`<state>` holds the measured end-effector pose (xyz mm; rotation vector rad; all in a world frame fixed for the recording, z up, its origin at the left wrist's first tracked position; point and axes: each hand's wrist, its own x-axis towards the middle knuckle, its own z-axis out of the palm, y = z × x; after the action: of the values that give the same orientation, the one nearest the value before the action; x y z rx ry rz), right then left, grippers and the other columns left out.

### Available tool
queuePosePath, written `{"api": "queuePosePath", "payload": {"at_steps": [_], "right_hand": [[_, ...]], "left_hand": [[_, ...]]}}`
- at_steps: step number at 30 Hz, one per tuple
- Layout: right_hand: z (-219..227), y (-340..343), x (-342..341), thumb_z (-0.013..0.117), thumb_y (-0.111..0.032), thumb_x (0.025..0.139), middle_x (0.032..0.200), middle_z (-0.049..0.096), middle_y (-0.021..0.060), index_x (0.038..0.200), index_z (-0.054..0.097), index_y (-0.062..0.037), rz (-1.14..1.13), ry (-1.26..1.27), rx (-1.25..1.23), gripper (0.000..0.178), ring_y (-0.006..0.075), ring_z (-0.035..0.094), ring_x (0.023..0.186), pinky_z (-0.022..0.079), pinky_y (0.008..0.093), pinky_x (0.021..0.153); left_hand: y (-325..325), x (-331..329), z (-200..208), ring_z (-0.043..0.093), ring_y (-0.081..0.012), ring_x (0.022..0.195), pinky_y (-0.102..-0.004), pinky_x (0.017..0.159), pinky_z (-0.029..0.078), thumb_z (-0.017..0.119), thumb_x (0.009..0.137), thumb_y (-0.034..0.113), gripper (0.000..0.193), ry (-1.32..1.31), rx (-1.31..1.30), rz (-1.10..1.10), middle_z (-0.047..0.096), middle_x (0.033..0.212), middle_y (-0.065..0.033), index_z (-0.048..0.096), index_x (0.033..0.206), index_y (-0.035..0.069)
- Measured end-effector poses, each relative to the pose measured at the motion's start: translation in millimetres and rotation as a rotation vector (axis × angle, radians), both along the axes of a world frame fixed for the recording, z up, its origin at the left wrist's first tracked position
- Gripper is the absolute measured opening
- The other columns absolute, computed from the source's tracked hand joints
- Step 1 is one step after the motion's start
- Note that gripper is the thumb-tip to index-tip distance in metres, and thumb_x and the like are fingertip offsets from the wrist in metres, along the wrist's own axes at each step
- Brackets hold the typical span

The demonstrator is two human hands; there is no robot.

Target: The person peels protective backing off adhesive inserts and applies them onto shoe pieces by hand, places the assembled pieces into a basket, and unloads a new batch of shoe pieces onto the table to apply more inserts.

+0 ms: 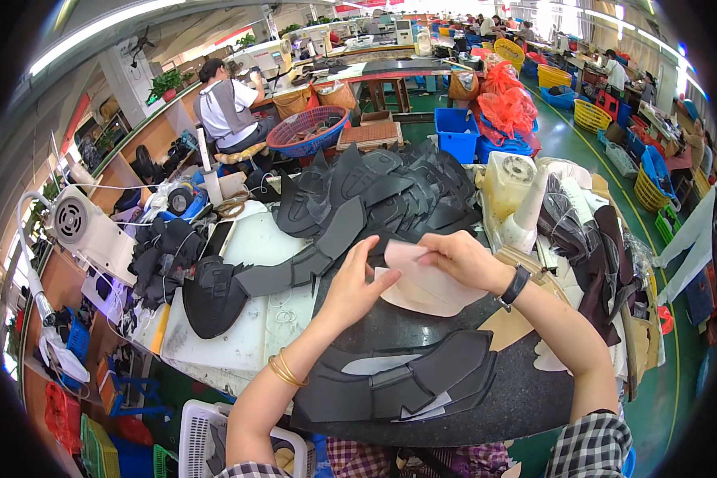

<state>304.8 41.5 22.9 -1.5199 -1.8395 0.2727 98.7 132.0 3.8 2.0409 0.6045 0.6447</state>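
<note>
Over the dark worktop point(526, 398), a pale pinkish sheet piece point(430, 288) with a rounded lower edge is held up, its upper part curled over. My right hand point(464, 259) pinches that curled part between thumb and fingers. My left hand point(357, 283) is at the piece's left side, fingers apart, with the thumb at its edge. Closer to me lies a small stack of black padded shoe-upper pieces point(394, 382) with pale sheets between them. Beyond my hands rises a large heap of black shoe-upper pieces point(406, 187), from which a connected strip point(279, 275) runs left.
Right of the heap stand a yellowed plastic container point(508, 187) and a white cone-shaped bottle point(526, 215), beside dark fabric scraps point(589, 263). A white machine point(92, 231) is at the left. Below the table edge is a white basket point(203, 438). A seated person point(229, 107) works farther back.
</note>
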Motion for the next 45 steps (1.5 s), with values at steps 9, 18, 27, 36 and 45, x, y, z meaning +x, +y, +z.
{"api": "queuePosePath", "payload": {"at_steps": [9,18,27,36,45], "right_hand": [[1,-3,1,0.059,-0.014,0.083,0.081,0.059,0.0146,0.090,0.061,-0.0046,0.089,-0.236,0.097,0.011,0.0354,0.059,0.077,0.045,0.0428,0.067],[32,-41,-24,0.056,-0.030,0.089,0.064,0.058,0.0115,0.079,0.059,-0.0067,0.283,-0.275,0.146,0.026,0.0337,0.058,0.060,0.044,0.0409,0.052],[57,-72,-66,0.058,-0.025,0.088,0.070,0.060,0.0114,0.085,0.061,-0.0066,0.465,-0.136,0.071,0.019,0.0303,0.060,0.063,0.046,0.0383,0.055],[54,-93,-100,0.072,-0.012,0.078,0.081,0.063,0.0102,0.093,0.062,-0.0005,0.264,0.274,0.066,0.021,0.0220,0.065,0.077,0.050,0.0293,0.068],[48,-90,-88,0.063,-0.011,0.087,0.087,0.067,0.0065,0.098,0.065,0.0034,0.231,0.628,-0.333,0.018,0.0109,0.065,0.083,0.052,0.0231,0.072]], "left_hand": [[-6,13,4,0.059,-0.0118,0.063,-0.0256,0.061,0.048,0.064,0.086,0.015,0.019,-0.205,0.382,0.096,0.064,0.073,-0.0046,0.060,0.097,0.000],[-47,-46,50,0.060,-0.0077,0.066,-0.0225,0.062,0.048,0.057,0.091,0.011,0.014,0.070,0.031,-0.091,0.066,0.073,-0.0046,0.063,0.092,-0.001],[-85,-87,74,0.056,-0.0060,0.068,-0.0218,0.063,0.044,0.056,0.092,0.015,0.017,0.261,-0.210,-0.396,0.064,0.074,-0.0022,0.063,0.095,0.000],[-103,-78,50,0.039,-0.0005,0.068,-0.0187,0.061,0.032,0.060,0.091,0.018,0.022,-0.266,-0.604,-0.205,0.046,0.072,0.0068,0.050,0.074,0.008],[-118,-68,30,0.048,-0.0064,0.066,-0.0229,0.060,0.038,0.061,0.091,0.020,0.024,-0.446,-0.284,-0.065,0.053,0.072,0.0013,0.055,0.079,0.000]]}}
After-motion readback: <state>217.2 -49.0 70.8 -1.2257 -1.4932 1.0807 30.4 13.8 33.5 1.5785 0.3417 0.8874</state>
